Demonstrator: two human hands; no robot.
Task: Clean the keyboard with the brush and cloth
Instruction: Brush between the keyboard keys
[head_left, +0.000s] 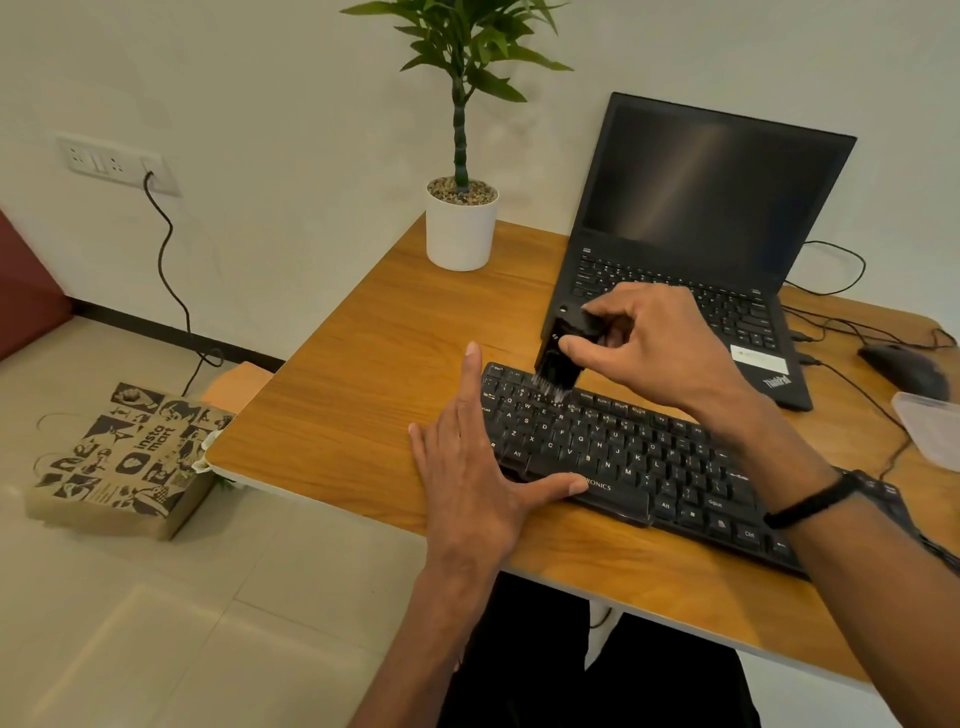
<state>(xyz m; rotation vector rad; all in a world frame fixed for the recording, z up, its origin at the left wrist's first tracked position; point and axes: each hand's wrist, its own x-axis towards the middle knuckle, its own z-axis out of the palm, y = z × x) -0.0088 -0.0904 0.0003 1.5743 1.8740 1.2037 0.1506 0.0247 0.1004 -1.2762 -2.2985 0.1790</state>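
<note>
A black keyboard (628, 457) lies at an angle on the wooden desk (353, 374). My right hand (654, 348) grips a small black brush (561, 358) with its bristles down on the upper left keys. My left hand (478, 467) lies flat, fingers together, against the keyboard's left end, with the thumb resting on its front edge. No cloth is in view.
An open black laptop (711, 218) stands behind the keyboard. A potted plant (460, 223) sits at the desk's back left. A black mouse (904, 369) and a clear plastic lid (930, 431) lie at the right. A paper bag (124, 462) stands on the floor at left.
</note>
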